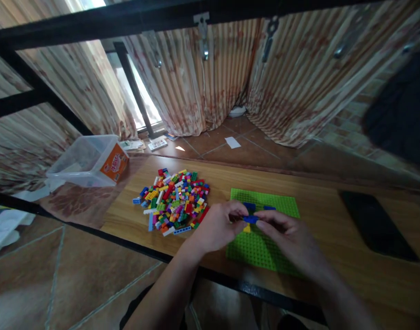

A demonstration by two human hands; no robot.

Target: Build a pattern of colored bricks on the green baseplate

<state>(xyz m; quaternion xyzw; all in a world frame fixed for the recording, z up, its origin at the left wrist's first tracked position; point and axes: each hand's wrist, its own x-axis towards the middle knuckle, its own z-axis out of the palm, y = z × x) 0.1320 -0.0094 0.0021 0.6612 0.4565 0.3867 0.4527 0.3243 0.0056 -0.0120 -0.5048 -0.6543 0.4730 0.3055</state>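
Note:
Between the fingertips of both hands is a blue toy brick, pinched from its two sides above the green baseplate. My left hand closes on its left end, and my right hand on its right end. Just below the held brick shows a yellow brick. Behind the fingers, a blue brick and another blue brick sit on the far part of the baseplate. Part of the baseplate is hidden under my hands.
Left of the baseplate, a heap of mixed toy bricks lies on the wooden table. A clear plastic box with an orange label stands beyond the table's left end. A flat black object lies at right. Dark metal bars cross the top.

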